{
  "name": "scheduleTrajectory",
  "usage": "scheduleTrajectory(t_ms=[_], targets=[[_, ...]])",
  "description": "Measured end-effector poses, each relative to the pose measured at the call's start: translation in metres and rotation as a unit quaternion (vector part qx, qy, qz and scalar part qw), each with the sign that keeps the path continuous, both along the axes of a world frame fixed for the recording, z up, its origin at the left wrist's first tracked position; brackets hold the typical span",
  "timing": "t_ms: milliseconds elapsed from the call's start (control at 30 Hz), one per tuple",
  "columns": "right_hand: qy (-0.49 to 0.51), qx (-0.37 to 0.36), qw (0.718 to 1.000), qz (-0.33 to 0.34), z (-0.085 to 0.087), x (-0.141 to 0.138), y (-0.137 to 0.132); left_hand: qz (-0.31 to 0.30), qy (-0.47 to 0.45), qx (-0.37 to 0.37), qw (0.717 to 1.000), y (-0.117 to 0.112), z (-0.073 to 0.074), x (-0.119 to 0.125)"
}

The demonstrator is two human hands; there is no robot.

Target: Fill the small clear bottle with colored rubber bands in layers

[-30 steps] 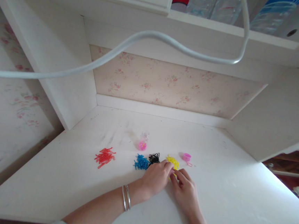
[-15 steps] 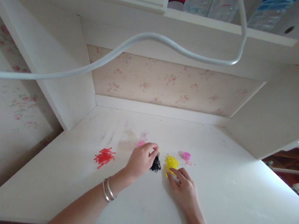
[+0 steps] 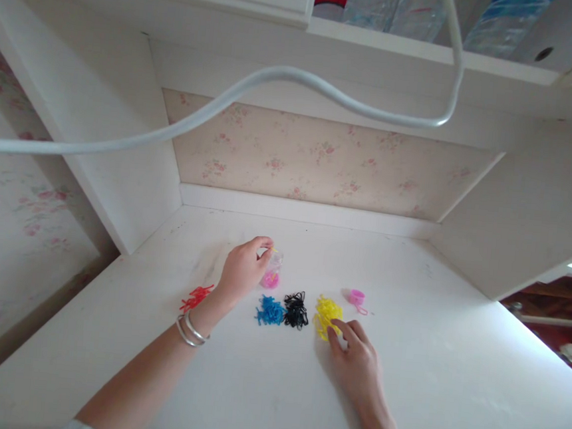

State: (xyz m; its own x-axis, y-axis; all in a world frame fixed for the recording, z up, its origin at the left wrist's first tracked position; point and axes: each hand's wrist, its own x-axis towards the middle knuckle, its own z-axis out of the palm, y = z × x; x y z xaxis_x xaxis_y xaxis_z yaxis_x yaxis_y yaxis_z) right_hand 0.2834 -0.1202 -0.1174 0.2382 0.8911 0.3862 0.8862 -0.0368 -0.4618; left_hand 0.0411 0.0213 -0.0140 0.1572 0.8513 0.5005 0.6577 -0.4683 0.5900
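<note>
My left hand (image 3: 245, 270) is pinched shut on a small yellow rubber band (image 3: 275, 249) at the mouth of a clear jar (image 3: 275, 261). Inside the jar lie pink bands (image 3: 271, 280) and a bit of yellow or orange. Over the near right edge of a pile of yellow rubber bands (image 3: 327, 311) rests my right hand (image 3: 354, 354), its thumb and forefinger a little apart. Between the hands are a blue pile of bands (image 3: 270, 310) and a black pile (image 3: 296, 310), side by side. A red pile (image 3: 195, 298) is partly hidden behind my left wrist.
A pink lid with a loop (image 3: 357, 297) lies right of the yellow pile on the white desk (image 3: 251, 385). A white cable (image 3: 288, 74) hangs across the view above. Plastic bottles (image 3: 374, 5) stand on the shelf overhead. Side panels border the desk.
My left hand has moved left and away from me, from above the black pile to the jar's mouth, uncovering the blue bands. My right hand has shifted slightly right at the yellow pile.
</note>
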Motion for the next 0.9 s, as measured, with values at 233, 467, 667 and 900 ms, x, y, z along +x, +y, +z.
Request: scheduleTrajectory(t_ms=[233, 467, 667, 900], targets=[[0.018, 0.004, 0.999, -0.045, 0.003, 0.002, 0.001, -0.018, 0.016, -0.002, 1.0, 0.002, -0.001, 0.002], [0.028, -0.005, 0.997, -0.069, 0.005, 0.002, 0.001, -0.035, -0.001, -0.002, 0.999, 0.001, 0.0, 0.0], [0.035, -0.02, 0.998, -0.055, 0.003, 0.003, 0.001, -0.036, -0.056, 0.017, 0.998, -0.011, -0.001, -0.007], [0.009, -0.041, 0.998, -0.05, 0.0, 0.003, 0.004, -0.088, -0.096, -0.018, 0.991, -0.048, -0.02, -0.005]])
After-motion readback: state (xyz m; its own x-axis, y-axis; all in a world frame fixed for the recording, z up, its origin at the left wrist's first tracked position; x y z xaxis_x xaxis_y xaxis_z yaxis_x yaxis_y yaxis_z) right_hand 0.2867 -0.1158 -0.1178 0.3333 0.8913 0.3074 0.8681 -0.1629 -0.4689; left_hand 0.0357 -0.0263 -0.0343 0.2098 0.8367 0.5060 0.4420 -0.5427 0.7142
